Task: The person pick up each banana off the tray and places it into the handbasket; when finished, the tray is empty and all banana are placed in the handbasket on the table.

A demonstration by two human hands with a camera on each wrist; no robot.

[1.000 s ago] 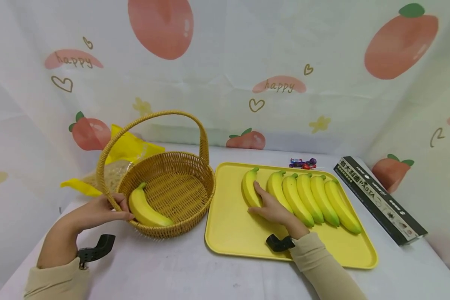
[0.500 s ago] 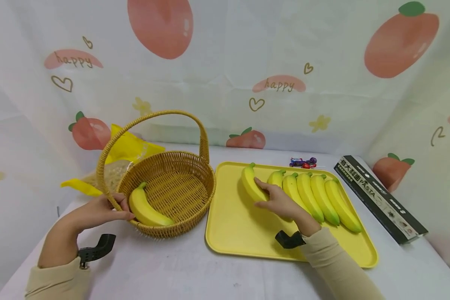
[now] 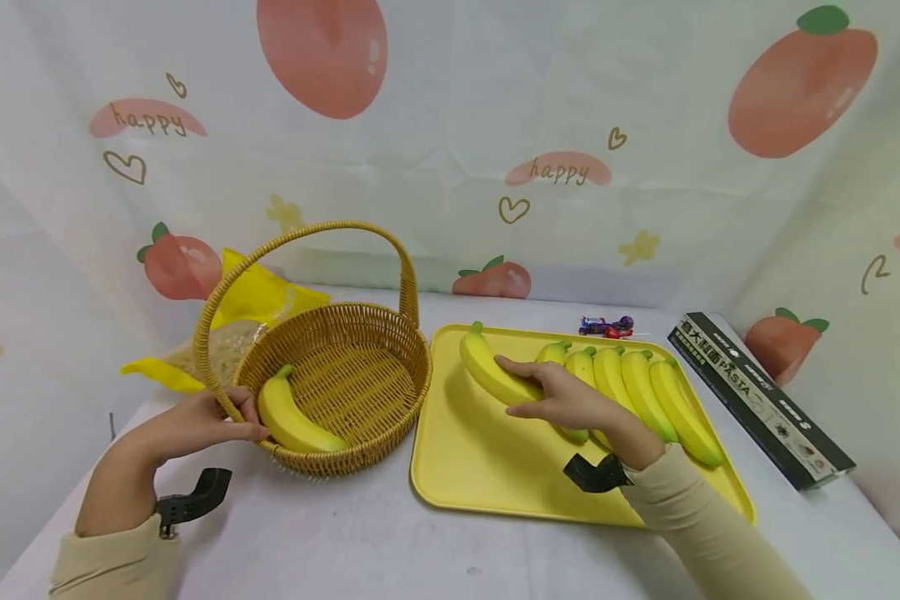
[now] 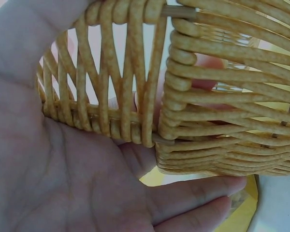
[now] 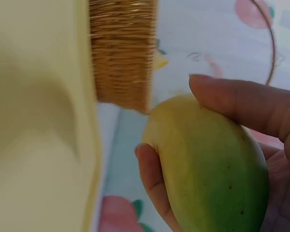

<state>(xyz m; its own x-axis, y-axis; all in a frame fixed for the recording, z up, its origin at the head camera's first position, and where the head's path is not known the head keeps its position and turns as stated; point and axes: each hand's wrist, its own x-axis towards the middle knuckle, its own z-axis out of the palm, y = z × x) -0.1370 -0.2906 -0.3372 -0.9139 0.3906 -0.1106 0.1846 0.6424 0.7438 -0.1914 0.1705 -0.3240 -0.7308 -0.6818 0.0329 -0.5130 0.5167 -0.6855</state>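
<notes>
On white-clothed table [image 3: 390, 542], fruit-print backdrop [image 3: 495, 125]

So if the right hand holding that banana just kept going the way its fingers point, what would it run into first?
The right hand points leftward, holding a banana over the yellow tray. Going straight on, it would probably meet the wicker basket at its near rim first, though height and depth are hard to judge.

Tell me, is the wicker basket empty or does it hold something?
Not empty. One banana lies inside the basket, near the rim that the left hand grips.
</notes>
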